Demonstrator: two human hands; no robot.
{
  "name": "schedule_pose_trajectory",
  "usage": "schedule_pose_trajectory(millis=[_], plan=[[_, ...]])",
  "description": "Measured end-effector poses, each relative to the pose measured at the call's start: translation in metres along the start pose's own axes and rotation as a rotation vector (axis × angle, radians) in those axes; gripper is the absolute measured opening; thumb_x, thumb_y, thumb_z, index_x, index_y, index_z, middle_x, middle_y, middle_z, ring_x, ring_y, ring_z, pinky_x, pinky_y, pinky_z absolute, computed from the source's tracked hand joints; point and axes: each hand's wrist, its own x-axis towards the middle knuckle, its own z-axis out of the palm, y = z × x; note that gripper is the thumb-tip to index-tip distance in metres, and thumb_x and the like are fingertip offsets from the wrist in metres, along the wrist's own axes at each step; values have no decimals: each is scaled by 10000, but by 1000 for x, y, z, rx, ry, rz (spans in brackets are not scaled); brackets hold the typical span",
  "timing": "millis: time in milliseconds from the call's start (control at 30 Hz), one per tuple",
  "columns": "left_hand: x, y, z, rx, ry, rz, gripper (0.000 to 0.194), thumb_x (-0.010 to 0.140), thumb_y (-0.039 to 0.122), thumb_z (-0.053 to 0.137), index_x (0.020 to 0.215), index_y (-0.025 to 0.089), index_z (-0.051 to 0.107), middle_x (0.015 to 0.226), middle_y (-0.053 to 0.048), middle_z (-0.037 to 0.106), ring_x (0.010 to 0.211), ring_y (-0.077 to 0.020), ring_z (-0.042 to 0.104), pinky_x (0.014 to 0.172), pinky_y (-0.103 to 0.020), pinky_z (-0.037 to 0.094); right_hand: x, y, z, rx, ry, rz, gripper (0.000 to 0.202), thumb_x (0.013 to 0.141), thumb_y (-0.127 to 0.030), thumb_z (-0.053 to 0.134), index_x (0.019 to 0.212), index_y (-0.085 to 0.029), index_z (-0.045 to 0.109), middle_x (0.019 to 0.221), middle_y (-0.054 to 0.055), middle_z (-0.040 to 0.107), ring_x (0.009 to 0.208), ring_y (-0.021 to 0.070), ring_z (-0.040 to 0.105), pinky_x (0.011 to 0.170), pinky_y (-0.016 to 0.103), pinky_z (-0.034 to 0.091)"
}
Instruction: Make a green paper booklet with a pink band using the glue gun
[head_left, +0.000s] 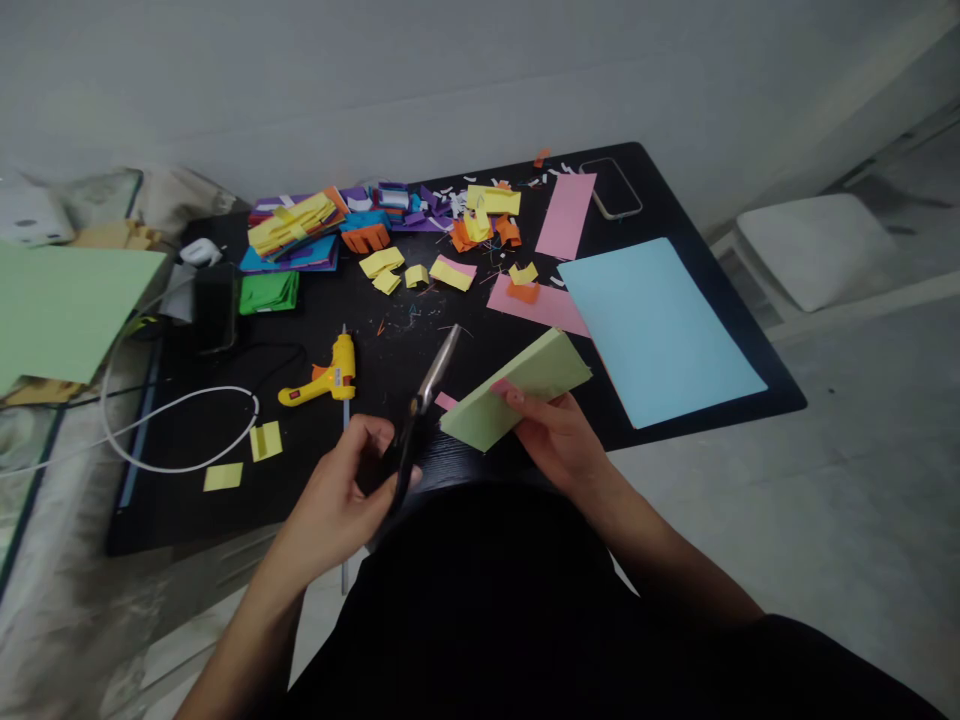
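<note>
My left hand (360, 490) is wrapped round the black handles of a pair of scissors (429, 385), whose blades point up and away over the dark table. In my right hand (559, 435) is a folded light green paper (517, 390), held between thumb and fingers. A small pink piece (501, 386) lies against the green paper near my right thumb. Another pink scrap (446, 401) sits just beyond the scissors' pivot. The blades and the green paper are apart.
A yellow glue gun (330, 375) lies left of the scissors. Blue sheets (660, 330) cover the right side. Coloured paper pieces (296, 225) are piled at the back. A phone (611, 188) lies back right, and a white cable (180, 468) loops at left.
</note>
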Motion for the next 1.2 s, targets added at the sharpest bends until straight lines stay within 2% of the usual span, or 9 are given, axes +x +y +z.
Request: schedule_pose_trajectory(millis=[100,233,433,667,867,1033,1200], plan=[[-7,5,5,95,-31,20,437,818,423,783,1091,252,487,927,17,635,805,-177,639,719,-286,512,0,-1,1,-17,-15,-33,266,728,-361,903,943,-279,770,1138,40,767,1215,307,663,1146,502,497],[-9,8,12,187,18,60,330,881,410,716,1060,254,487,879,23,659,730,-166,654,685,-279,511,0,-1,-1,-22,-47,-43,261,730,-377,917,935,-272,794,1117,46,780,1194,309,680,1126,505,516],[-5,6,16,229,96,97,241,869,349,667,1004,252,493,822,31,667,642,-155,651,620,-264,498,2,2,-3,12,-70,-52,258,712,-373,942,916,-283,813,1097,17,800,1165,298,694,1120,478,520],[-4,7,17,220,91,89,213,863,342,653,979,246,502,793,23,669,620,-152,647,597,-263,497,2,4,-4,-10,-90,-80,206,763,-369,918,917,-294,803,1093,14,799,1160,291,701,1140,506,509],[-4,4,18,230,113,81,216,866,363,659,971,249,509,798,24,675,636,-157,660,611,-269,505,2,5,-3,37,-37,-50,299,683,-359,957,929,-289,803,1049,16,801,1131,297,698,1143,523,509],[-5,5,17,238,120,91,225,855,360,668,978,249,517,801,24,685,641,-161,672,610,-270,509,2,6,-4,19,-77,-59,212,736,-353,927,898,-279,811,1078,24,799,1139,287,698,1135,501,509],[-6,2,20,255,137,111,224,843,332,672,989,249,524,793,24,681,639,-164,671,616,-273,516,2,7,-5,19,-78,-34,250,721,-366,933,924,-289,808,1053,20,805,1136,291,704,1122,501,513]])
